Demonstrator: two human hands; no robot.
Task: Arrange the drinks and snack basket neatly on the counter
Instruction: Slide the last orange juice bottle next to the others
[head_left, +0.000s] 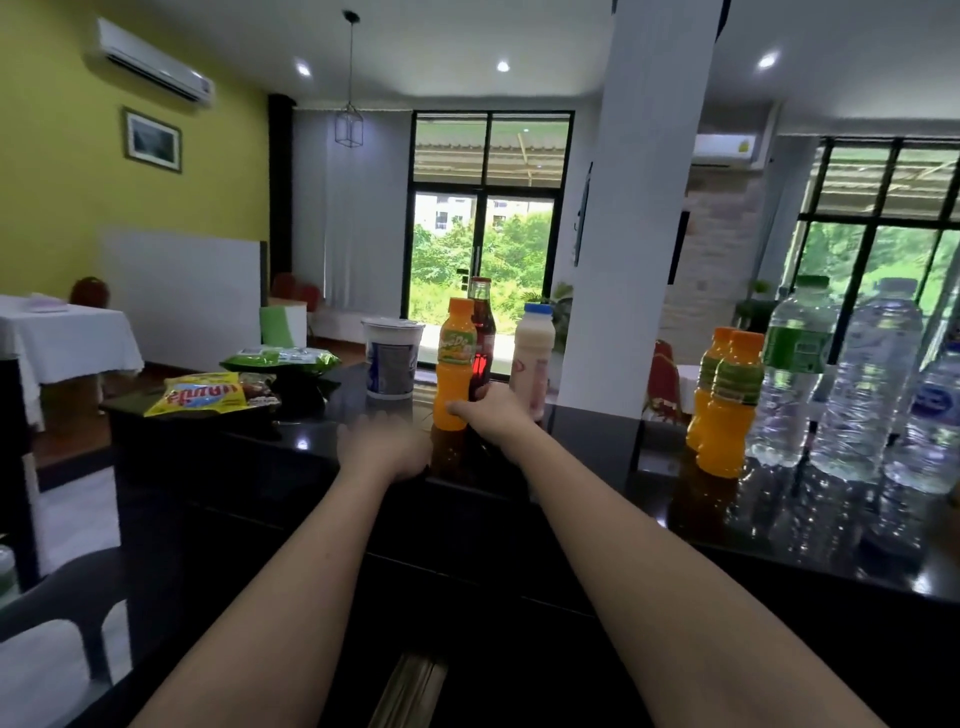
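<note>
The right hand (488, 410) grips the lower body of a small orange juice bottle with an orange cap and green label (454, 364), which stands upright on the glossy black counter (571, 457). The left hand (382, 441) is blurred. It lies just left of that bottle with its fingers reaching forward and loose, holding nothing.

Directly behind the held bottle, and touching or nearly touching it, stands a dark cola bottle of glass with a red label (482, 332). A white milky drink bottle with a blue cap (532, 353) stands just to its right, and a white plastic tub with a foil lid (390, 358) to its left. Further left is the dark snack basket (306, 389), its shape hard to make out, with a green snack packet (280, 358) on top and a yellow snack packet (200, 397) beside it.

Well apart at the right end stand two more orange juice bottles (727, 410), touching each other. Next to them is a cluster of clear plastic water bottles (862, 379).

A white square pillar (623, 208) rises behind the counter. Beyond it are a yellow-green wall (52, 182) with a white air conditioner (156, 60), and black-framed glass doors (488, 249) facing greenery.
</note>
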